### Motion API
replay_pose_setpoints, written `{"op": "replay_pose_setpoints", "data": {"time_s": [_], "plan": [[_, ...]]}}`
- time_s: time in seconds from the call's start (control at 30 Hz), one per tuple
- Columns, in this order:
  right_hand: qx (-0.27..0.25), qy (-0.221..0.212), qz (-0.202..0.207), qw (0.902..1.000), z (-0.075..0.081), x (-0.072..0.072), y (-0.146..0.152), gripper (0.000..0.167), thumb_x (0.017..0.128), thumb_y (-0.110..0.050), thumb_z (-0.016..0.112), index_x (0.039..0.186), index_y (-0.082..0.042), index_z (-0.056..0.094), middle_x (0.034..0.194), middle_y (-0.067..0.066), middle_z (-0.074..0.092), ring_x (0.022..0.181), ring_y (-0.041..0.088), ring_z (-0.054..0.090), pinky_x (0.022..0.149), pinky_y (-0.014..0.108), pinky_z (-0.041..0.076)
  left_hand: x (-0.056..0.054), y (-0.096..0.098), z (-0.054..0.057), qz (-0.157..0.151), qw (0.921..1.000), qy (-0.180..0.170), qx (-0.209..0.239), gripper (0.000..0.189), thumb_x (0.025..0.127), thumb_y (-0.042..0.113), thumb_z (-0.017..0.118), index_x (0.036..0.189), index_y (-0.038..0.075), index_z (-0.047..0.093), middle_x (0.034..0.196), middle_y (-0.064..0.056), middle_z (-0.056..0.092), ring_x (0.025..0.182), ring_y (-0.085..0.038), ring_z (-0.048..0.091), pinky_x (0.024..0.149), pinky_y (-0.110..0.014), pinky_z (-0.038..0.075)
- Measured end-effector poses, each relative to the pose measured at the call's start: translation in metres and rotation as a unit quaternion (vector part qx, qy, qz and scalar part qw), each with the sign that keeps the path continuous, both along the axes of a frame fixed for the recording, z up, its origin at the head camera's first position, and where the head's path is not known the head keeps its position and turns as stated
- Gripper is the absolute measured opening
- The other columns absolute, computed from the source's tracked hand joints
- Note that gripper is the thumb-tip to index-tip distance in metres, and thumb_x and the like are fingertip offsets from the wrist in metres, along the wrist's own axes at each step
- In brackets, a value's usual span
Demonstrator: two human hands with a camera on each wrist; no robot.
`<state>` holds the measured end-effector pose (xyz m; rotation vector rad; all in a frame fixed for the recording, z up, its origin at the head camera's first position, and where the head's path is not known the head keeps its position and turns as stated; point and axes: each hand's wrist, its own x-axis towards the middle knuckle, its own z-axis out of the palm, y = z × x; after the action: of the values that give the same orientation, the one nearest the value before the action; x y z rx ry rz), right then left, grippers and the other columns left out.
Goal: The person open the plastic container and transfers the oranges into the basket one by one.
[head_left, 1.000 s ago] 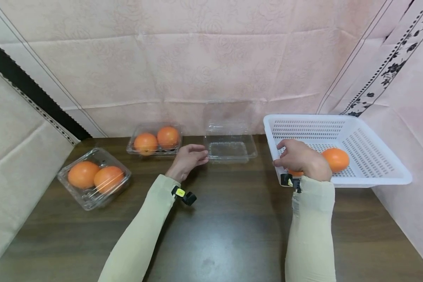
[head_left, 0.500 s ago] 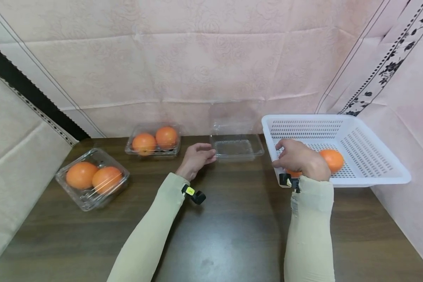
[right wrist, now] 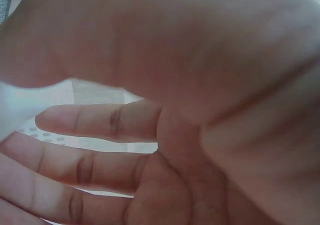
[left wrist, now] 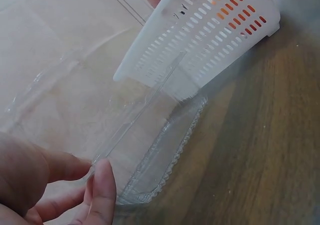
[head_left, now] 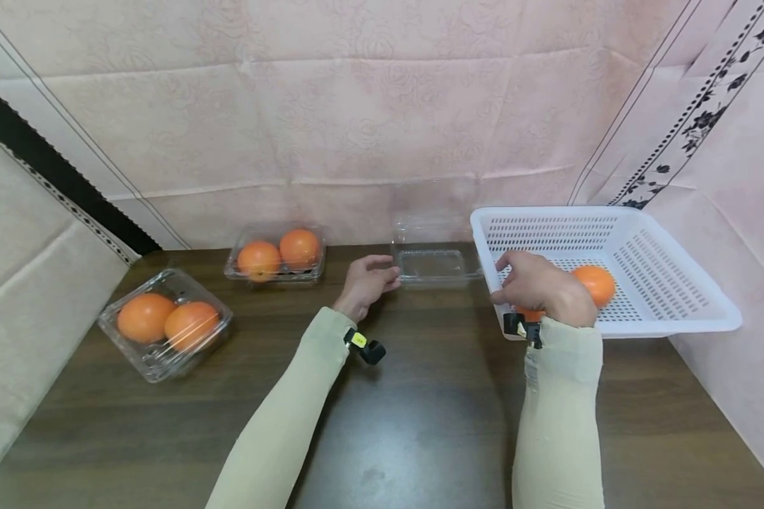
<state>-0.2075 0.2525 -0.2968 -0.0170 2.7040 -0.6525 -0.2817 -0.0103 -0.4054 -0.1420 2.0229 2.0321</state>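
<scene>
My left hand (head_left: pixel 366 286) pinches the left edge of a see-through plastic clamshell box (head_left: pixel 433 265) between thumb and fingers. Its lid stands raised against the cloth behind, and no fruit lies in it. In the left wrist view the box (left wrist: pixel 165 140) reaches up to the side of the white basket (left wrist: pixel 200 40). My right hand (head_left: pixel 541 283) holds the left rim of that basket (head_left: pixel 681 297). Inside the basket one orange (head_left: pixel 595 284) shows beside my wrist; another orange (head_left: pixel 530 313) is mostly hidden under the hand. Close up, the right fingers (right wrist: pixel 95 122) reach along the white plastic.
A clamshell box (head_left: pixel 321 265) with two oranges stands at the back, left of my left hand. Another box (head_left: pixel 149 364), also holding two oranges, sits at the far left. Pink cloth (head_left: pixel 382 127) hangs behind the brown wooden table (head_left: pixel 433 424).
My left hand has slid the clear box to the right, toward the basket. The visible orange has shifted slightly left inside the basket. My right hand stays at the rim.
</scene>
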Motion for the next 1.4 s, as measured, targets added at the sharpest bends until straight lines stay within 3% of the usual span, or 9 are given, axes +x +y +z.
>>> {"op": "replay_pose_setpoints", "data": {"time_s": [0.27, 0.47, 0.63, 0.77, 0.93, 1.13, 1.4], "plan": [[-0.005, 0.015, -0.001, 0.9999, 0.000, 0.001, 0.003, 0.063, 0.091, -0.022, 0.075, 0.143, 0.000, 0.046, 0.121, 0.027, 0.065, 0.092, 0.032, 0.064, 0.072, 0.036, 0.062, -0.002, 0.004, 0.002, -0.001, 0.9994, 0.008, -0.032, 0.043, 0.100, 0.013, 0.066, 0.142, 0.007, 0.057, 0.119, -0.016, 0.070, 0.100, -0.020, 0.072, 0.095, -0.030, 0.062], [-0.011, 0.018, -0.009, 0.9997, 0.002, 0.003, 0.001, 0.067, 0.093, -0.028, 0.074, 0.147, -0.003, 0.043, 0.129, 0.027, 0.062, 0.100, 0.035, 0.064, 0.081, 0.042, 0.064, 0.000, 0.000, 0.003, -0.004, 0.9990, -0.002, -0.045, 0.041, 0.101, 0.016, 0.065, 0.141, 0.008, 0.057, 0.122, -0.016, 0.070, 0.110, -0.025, 0.071, 0.097, -0.030, 0.061], [-0.005, 0.044, -0.007, 0.9990, 0.003, 0.003, -0.003, 0.063, 0.096, -0.030, 0.069, 0.147, -0.005, 0.044, 0.127, 0.025, 0.063, 0.100, 0.034, 0.064, 0.077, 0.037, 0.062, 0.004, -0.009, 0.007, -0.004, 0.9957, 0.009, -0.092, 0.042, 0.103, 0.021, 0.063, 0.142, 0.008, 0.055, 0.125, -0.015, 0.069, 0.114, -0.027, 0.070, 0.103, -0.037, 0.058], [0.000, 0.078, -0.012, 0.9969, 0.004, 0.003, -0.005, 0.060, 0.097, -0.034, 0.067, 0.147, -0.008, 0.046, 0.132, 0.024, 0.061, 0.106, 0.037, 0.063, 0.084, 0.045, 0.063, 0.010, -0.019, 0.012, 0.000, 0.9910, 0.033, -0.130, 0.043, 0.103, 0.023, 0.063, 0.142, 0.008, 0.055, 0.129, -0.015, 0.067, 0.115, -0.028, 0.070, 0.105, -0.042, 0.056], [-0.020, 0.132, 0.005, 0.9911, 0.006, 0.000, -0.011, 0.053, 0.098, -0.032, 0.066, 0.143, -0.008, 0.052, 0.133, 0.022, 0.061, 0.111, 0.038, 0.060, 0.092, 0.053, 0.061, 0.021, -0.033, 0.015, 0.003, 0.9810, 0.080, -0.176, 0.038, 0.103, 0.027, 0.061, 0.137, 0.011, 0.059, 0.131, -0.010, 0.065, 0.117, -0.026, 0.066, 0.103, -0.044, 0.056], [-0.061, 0.209, 0.058, 0.9743, 0.003, -0.011, -0.029, 0.039, 0.098, -0.022, 0.066, 0.133, -0.005, 0.061, 0.118, 0.018, 0.068, 0.107, 0.032, 0.062, 0.089, 0.049, 0.060, 0.032, -0.052, 0.022, 0.019, 0.9614, 0.179, -0.208, 0.025, 0.103, 0.022, 0.062, 0.125, 0.010, 0.066, 0.120, -0.009, 0.067, 0.109, -0.026, 0.064, 0.095, -0.041, 0.057], [-0.098, 0.234, 0.094, 0.9627, -0.008, -0.027, -0.060, 0.029, 0.097, -0.017, 0.068, 0.124, -0.007, 0.066, 0.111, 0.011, 0.069, 0.101, 0.027, 0.062, 0.088, 0.044, 0.059, 0.037, -0.084, 0.035, 0.066, 0.9355, 0.266, -0.223, 0.019, 0.102, 0.017, 0.060, 0.118, 0.008, 0.067, 0.110, -0.009, 0.066, 0.101, -0.023, 0.061, 0.090, -0.037, 0.056]]}}
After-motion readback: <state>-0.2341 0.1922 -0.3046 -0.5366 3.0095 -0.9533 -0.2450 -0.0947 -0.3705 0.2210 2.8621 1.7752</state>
